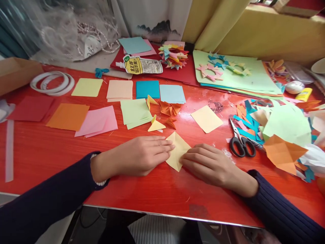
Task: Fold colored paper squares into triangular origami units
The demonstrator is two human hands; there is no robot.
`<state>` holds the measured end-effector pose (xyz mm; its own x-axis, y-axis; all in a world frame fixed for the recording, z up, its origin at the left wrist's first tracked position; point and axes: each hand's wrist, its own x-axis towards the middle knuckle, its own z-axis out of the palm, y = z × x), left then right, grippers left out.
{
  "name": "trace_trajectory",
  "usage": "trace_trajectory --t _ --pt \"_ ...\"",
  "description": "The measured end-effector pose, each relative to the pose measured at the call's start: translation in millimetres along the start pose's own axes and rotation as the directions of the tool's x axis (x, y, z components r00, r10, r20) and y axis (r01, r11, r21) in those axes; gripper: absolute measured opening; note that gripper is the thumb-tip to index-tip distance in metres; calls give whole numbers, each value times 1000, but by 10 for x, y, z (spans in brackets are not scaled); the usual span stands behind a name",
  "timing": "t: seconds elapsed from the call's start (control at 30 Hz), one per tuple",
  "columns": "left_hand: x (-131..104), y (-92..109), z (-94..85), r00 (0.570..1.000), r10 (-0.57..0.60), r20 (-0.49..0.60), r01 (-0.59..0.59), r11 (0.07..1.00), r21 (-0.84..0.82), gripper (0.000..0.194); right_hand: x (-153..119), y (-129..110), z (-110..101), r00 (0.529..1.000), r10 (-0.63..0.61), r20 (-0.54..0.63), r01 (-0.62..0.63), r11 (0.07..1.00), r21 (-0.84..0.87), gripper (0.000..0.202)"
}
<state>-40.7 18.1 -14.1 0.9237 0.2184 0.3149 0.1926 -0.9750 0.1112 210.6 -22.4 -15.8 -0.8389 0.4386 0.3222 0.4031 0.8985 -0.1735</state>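
A square of pale yellow paper (178,150) with crease lines lies cornerwise on the red table, between my two hands. My left hand (142,155) lies flat, fingers stretched out, with the fingertips on the sheet's left edge. From the other side, my right hand (212,164) has its curved fingers pressed together over the right edge of the sheet; its thumb is hidden. Just beyond the sheet are a folded yellow paper piece (156,124) and folded orange pieces (169,108). Another pale yellow square (207,119) lies flat to the upper right.
Paper stacks stand in rows at left, among them orange (68,117), pink (98,122), light green (134,112) and dark blue (147,89). Black-handled scissors (241,142) lie right, beside paper scraps (286,122). Folded paper wreaths (174,56), a pouch (142,65) and white rings (52,83) sit farther back.
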Motion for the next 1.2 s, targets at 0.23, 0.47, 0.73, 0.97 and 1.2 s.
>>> trace_trajectory --t 0.23,0.47,0.73,0.97,1.2 --pt "40 61 -25 996 -65 54 68 996 -51 21 91 -128 108 922 384 49 -382 882 275 6" --pt "42 56 -52 998 -48 -27 48 999 1 21 97 -145 115 898 434 68 -430 835 343 5" --pt "18 78 -82 1000 -25 -19 25 999 23 24 153 -165 99 879 473 70 -463 805 370 10" --pt "43 90 -101 1000 -27 16 27 1000 11 33 205 -192 112 792 610 34 -582 736 347 8" --pt "34 73 -92 1000 17 15 -18 999 40 38 196 -207 155 765 644 14 -616 724 309 4"
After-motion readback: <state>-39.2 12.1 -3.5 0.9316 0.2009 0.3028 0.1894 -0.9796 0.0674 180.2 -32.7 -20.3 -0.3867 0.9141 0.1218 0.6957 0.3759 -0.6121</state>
